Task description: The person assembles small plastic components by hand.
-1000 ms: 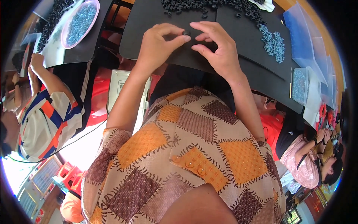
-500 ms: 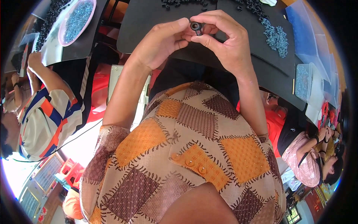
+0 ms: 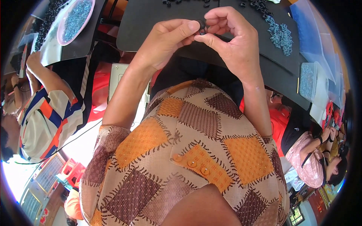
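A small black ring-shaped plastic part (image 3: 202, 28) is between my two hands, above the near edge of the black table. My left hand (image 3: 166, 39) pinches it between thumb and fingertips from the left. The thumb of my right hand (image 3: 235, 41) touches its lower right side, while the right index finger is lifted off and bent, apart from the thumb. The other right fingers curl behind, partly hidden. Part of the black piece is covered by my left thumb.
Small blue-grey parts (image 3: 280, 37) lie heaped on the table (image 3: 158, 11) at right, beside black pieces (image 3: 258, 5). A clear tub (image 3: 307, 83) stands at the right edge. A pink-rimmed bowl (image 3: 60, 35) is at left. People sit on both sides.
The black part has turned, so its round opening no longer faces up. My right index finger has lifted off it, and my right hand has shifted slightly right. The left thumb now covers more of it.
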Motion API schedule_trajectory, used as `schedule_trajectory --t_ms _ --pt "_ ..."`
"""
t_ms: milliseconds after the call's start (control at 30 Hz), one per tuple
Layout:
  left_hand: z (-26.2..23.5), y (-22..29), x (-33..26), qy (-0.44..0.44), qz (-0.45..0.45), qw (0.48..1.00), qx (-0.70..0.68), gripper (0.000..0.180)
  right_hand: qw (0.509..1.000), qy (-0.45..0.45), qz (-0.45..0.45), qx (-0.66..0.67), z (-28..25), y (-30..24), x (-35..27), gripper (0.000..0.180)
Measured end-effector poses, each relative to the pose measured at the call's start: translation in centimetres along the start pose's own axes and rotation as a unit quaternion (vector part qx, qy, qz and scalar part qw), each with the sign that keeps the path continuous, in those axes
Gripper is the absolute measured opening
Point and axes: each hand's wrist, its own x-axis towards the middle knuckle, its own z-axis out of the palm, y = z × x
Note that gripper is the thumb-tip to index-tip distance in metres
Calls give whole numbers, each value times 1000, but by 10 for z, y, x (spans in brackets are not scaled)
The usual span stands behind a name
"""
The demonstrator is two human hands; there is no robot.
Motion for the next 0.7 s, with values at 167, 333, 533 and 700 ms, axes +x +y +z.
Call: schedule_trajectory --t_ms 167,333,533,700 --pt "-2 -7 -1 -31 -3 991 -133 19 999 6 -18 -26 2 4 -8 20" --pt "-4 -6 0 -33 -10 990 -139 19 998 36 -36 -21 4 3 -8 17" --pt "-1 -2 0 0 -4 998 -66 20 983 32 -145 -110 0 2 -5 18" --pt "0 -3 0 17 -9 1000 -22 21 962 8 -218 -162 -3 8 -4 19"
